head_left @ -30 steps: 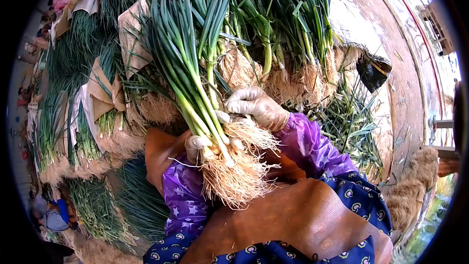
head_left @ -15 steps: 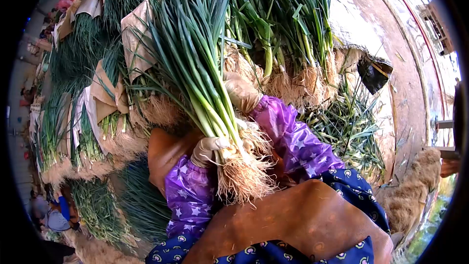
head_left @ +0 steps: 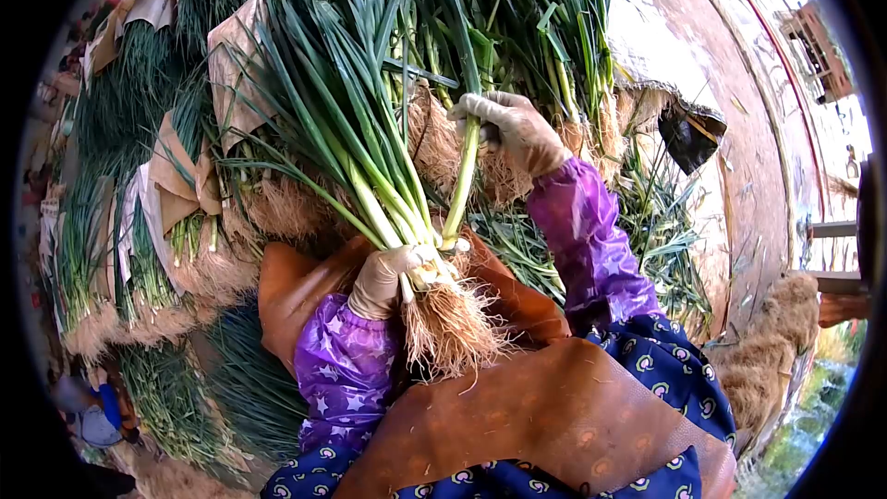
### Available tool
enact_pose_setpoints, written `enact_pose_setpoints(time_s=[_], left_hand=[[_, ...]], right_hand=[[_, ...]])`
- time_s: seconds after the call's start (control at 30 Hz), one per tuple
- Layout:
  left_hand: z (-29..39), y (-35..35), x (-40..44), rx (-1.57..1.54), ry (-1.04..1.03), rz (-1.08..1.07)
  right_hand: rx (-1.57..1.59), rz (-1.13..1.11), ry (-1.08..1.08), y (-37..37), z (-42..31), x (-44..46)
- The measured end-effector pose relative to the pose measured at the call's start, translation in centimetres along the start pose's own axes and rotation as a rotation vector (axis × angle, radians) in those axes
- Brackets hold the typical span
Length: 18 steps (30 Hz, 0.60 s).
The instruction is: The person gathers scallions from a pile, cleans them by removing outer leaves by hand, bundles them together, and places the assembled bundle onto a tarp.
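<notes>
At the left of the view, stacked green onions [head_left: 88, 268] stood with their roots outward, much as they had half a second earlier. A tan sheet [head_left: 242, 51] lay to their right, against the leaves of the bunch in your grasp.

Your left hand [head_left: 381, 282], above its purple left sleeve [head_left: 346, 374], remained closed around the base of the bunch of green onions [head_left: 374, 176]. The bunch was upright with its leaves leaning left, and its roots [head_left: 453, 323] hung over your brown apron [head_left: 545, 411]. This hold matched the previous frame.

The main change was at your right hand [head_left: 513, 129]. Half a second before, it had been low, tucked behind the bunch's right side; you had since raised it and moved it outward. Its fingers were curled narrowly around a single stalk [head_left: 465, 185], which stood a little apart from the others above while its pale base met the bunch near your left hand.

Your right sleeve [head_left: 591, 240] had become more upright, and leaf litter [head_left: 522, 240] now showed between it and the bunch. Farther right, the dark-cornered sheet [head_left: 693, 134] lay in the same arrangement as before.
</notes>
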<state>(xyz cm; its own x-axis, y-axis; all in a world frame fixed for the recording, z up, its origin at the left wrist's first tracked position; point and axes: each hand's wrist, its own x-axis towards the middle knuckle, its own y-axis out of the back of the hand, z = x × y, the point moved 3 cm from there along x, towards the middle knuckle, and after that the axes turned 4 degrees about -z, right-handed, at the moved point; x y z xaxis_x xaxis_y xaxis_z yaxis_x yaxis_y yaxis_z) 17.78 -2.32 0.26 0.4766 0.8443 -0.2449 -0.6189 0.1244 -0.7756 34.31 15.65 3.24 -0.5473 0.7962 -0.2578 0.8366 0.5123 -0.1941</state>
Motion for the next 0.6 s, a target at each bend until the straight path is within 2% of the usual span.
enact_pose_setpoints(time_s=[0.07,0.1,0.17,0.2,0.27,0.37,0.43,0.47,0.53,0.57,0.6], left_hand=[[0.6,-0.5,-0.2,0.028,-0.047,0.027],[0.5,-0.4,-0.2,0.028,-0.048,0.029],[0.2,0.4,-0.3,0.037,-0.107,0.171],[0.3,0.7,-0.4,0.020,-0.089,0.205],[0.2,1.7,-0.8,0.009,-0.069,0.244],[1.3,-0.4,-1.1,-0.164,-0.059,0.250],[1.3,0.3,-1.3,-0.240,-0.074,0.263],[1.5,0.4,-1.3,-0.250,-0.084,0.259],[1.7,1.4,-1.1,-0.161,-0.127,0.313],[1.9,1.6,-1.1,-0.099,-0.129,0.351],[2.6,-0.1,-1.4,-0.079,-0.116,0.351]], right_hand=[[-0.077,0.152,0.041,0.5,-0.1,1.0],[-0.077,0.150,0.041,0.2,0.0,0.5],[-0.989,0.508,0.550,-0.8,-1.5,-1.6],[-1.000,0.590,0.767,-1.6,-2.0,-2.4],[-0.840,0.401,0.925,-2.4,-2.1,-3.1],[-0.238,0.145,0.856,-4.9,-1.9,-5.0],[0.132,-0.174,0.487,-6.1,-1.9,-6.7],[0.296,-0.190,0.223,-7.4,-1.6,-7.7],[0.205,-0.384,0.129,-9.0,0.6,-8.7],[0.208,-0.398,-0.005,-9.6,0.1,-10.2],[0.259,-0.427,-0.026,-9.4,0.5,-11.1]])
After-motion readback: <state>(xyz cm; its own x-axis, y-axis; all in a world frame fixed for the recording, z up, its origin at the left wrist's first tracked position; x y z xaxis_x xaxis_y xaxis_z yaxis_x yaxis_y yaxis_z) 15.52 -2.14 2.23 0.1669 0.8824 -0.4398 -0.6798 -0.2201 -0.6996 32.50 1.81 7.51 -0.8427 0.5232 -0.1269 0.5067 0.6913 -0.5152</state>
